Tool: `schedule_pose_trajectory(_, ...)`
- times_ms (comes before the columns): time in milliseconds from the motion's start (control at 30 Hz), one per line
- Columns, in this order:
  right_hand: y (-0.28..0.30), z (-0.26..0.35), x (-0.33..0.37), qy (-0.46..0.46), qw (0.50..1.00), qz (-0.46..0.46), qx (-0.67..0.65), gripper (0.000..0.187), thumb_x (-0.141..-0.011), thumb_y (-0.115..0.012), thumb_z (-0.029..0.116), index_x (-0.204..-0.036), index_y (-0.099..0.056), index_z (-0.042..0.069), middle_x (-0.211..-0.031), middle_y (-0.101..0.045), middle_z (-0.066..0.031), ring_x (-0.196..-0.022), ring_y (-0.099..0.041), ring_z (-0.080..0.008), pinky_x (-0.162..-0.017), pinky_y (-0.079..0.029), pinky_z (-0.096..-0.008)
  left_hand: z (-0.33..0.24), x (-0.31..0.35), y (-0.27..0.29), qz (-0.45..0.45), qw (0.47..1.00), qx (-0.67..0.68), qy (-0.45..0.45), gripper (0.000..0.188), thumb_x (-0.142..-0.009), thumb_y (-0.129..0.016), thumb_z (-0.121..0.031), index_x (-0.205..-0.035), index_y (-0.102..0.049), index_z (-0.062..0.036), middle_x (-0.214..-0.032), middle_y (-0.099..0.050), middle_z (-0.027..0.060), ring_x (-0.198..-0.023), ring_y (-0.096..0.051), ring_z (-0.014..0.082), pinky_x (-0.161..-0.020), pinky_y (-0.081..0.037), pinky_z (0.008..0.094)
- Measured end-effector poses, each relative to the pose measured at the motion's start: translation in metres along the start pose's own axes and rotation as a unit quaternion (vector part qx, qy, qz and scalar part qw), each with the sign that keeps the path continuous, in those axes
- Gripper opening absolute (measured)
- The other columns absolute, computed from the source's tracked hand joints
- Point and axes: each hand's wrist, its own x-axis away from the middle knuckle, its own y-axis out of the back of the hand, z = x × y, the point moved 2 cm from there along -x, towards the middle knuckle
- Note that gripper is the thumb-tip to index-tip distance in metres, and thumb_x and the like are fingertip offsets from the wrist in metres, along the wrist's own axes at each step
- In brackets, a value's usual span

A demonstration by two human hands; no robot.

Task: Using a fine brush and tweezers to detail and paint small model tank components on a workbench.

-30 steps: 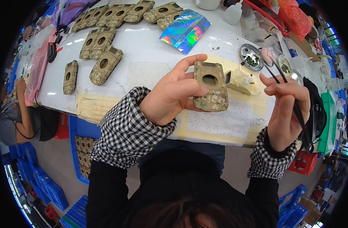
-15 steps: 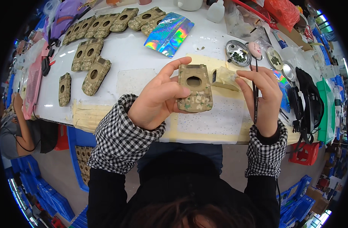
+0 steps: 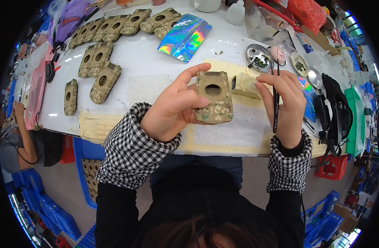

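Note:
My left hand (image 3: 171, 105) is closed around a camouflage model tank hull (image 3: 217, 108), thumb on its top face. The hull has a round opening, and its dark grille end points away from me. To its right, my right hand (image 3: 285, 97) holds slim black tweezers (image 3: 276, 105) against its fingers, pointed away from me. Its thumb and forefinger are pinched together beside a block wrapped in yellowish tape (image 3: 245, 86); anything tiny between those fingertips is too small to make out. Beyond stands a round metal tin (image 3: 259, 57) with small dark green pieces.
Several matching hulls (image 3: 104, 82) lie at the left and far left. A shiny holographic pouch (image 3: 184, 38) rests behind my left hand. A shallow dish (image 3: 298, 63), a black bag (image 3: 337, 107) and a green tray (image 3: 355, 120) are at the right. Another person's arm (image 3: 26, 136) shows at far left.
The hull in my left hand has shifted slightly right and toward me. My right hand has moved a little left, and the tweezers have tilted slightly.

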Motion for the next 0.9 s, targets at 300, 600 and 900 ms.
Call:
schedule_pose_trajectory(300, 0.018, 0.025, 0.004, -0.044, 0.963, -0.059, -0.261, 0.014, -0.085, -0.067, -0.001, -0.098, -0.062, 0.000, -0.089, -0.066, -0.0110, -0.083, -0.060, -0.0202, -0.075, -0.046, -0.0295, -0.001, 0.001, -0.002, 0.001, 1.000, -0.003, 0.005, 0.076, -0.081, -0.051, -0.007, -0.148, -0.016, -0.0021, -0.133, -0.047, 0.0256, -0.113, -0.058, 0.0407, -0.094, -0.051, 0.0434)
schedule_pose_trajectory(600, -0.007, 0.039, 0.003, -0.090, 0.881, 0.004, -0.464, 0.006, -0.095, -0.056, 0.004, -0.096, -0.055, -0.001, -0.090, -0.068, -0.0110, -0.077, -0.060, -0.0123, -0.072, -0.048, -0.0247, 0.001, 0.001, -0.002, 0.001, 1.000, -0.004, 0.001, 0.076, -0.082, -0.051, -0.007, -0.148, -0.016, -0.0021, -0.132, -0.048, 0.0245, -0.114, -0.058, 0.0388, -0.096, -0.049, 0.0440)
schedule_pose_trajectory(900, -0.008, 0.039, 0.003, -0.083, 0.888, 0.016, -0.453, 0.006, -0.095, -0.057, 0.004, -0.096, -0.055, -0.002, -0.089, -0.068, -0.0095, -0.076, -0.062, -0.0116, -0.071, -0.049, -0.0235, 0.000, 0.001, -0.004, -0.001, 1.000, -0.001, 0.003, 0.073, -0.081, -0.046, -0.004, -0.148, -0.017, -0.0015, -0.132, -0.047, 0.0251, -0.115, -0.057, 0.0394, -0.098, -0.048, 0.0445)
